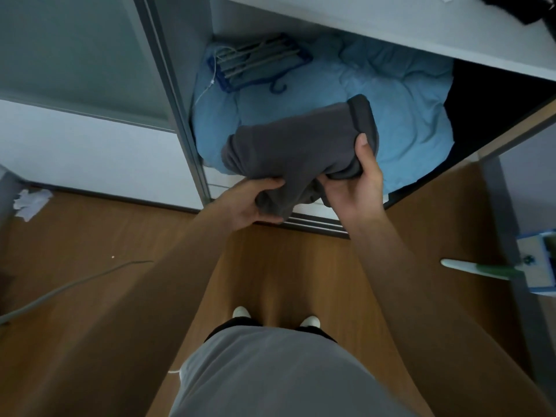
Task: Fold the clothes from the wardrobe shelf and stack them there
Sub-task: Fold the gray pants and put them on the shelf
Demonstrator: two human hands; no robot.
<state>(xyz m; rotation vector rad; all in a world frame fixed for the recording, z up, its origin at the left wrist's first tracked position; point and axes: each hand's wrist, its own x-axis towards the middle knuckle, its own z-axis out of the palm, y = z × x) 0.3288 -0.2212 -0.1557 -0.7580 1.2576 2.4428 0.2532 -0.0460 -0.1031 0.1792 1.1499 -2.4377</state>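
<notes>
A dark grey garment (pixel 296 145), folded into a thick bundle, is held in front of the open wardrobe, above a light blue quilt (pixel 400 94). My left hand (pixel 249 203) grips its lower left corner from underneath. My right hand (pixel 358 182) clasps its right end, thumb on top. The white wardrobe shelf (pixel 391 28) runs across the top of the view, with a black piece of clothing (pixel 523 6) at its far right.
A blue hanger rack (pixel 258 61) with a white cord lies on the quilt at the back left. The sliding door frame (pixel 171 94) stands to the left. On the wooden floor lie a grey cable (pixel 60 291), crumpled paper (pixel 28 203), and a mop (pixel 487 270).
</notes>
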